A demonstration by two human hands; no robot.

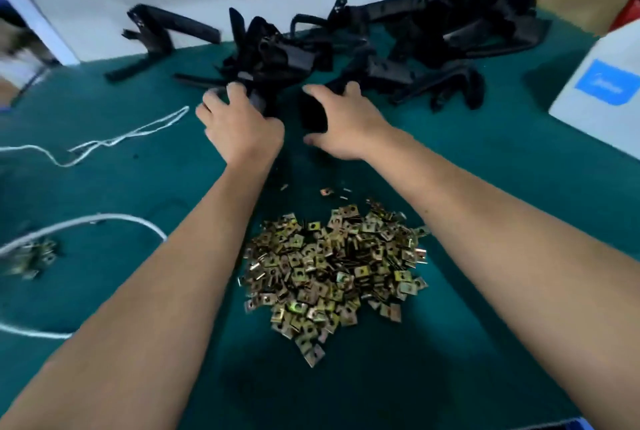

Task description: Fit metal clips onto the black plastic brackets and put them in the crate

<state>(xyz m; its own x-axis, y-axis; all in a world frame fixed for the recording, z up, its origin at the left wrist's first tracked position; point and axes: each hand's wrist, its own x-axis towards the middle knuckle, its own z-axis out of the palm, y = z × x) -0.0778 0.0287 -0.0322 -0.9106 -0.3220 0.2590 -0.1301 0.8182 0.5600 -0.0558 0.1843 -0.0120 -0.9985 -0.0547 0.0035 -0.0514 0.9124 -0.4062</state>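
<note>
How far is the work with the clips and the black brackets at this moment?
Nothing looks finished: no bracket with a clip fitted can be made out, and no crate is recognisable. In hand: the left hand and right hand each grip a black piece at the bracket pile. Left: the whole heap of metal clips on the green table.

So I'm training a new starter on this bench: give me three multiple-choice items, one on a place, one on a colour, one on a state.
1. Where is the clip pile?
A. Between the forearms, nearer than the brackets
B. Beyond the brackets
C. On the white box

2. What colour is the table?
A. Red
B. Green
C. Grey

3. What are the hands doing?
A. Resting flat on the table
B. Scooping clips
C. Gripping brackets

Answers: 1 A, the pile lies between the arms. 2 B, the cover is dark green. 3 C, the left hand and right hand curl round black parts.
</note>
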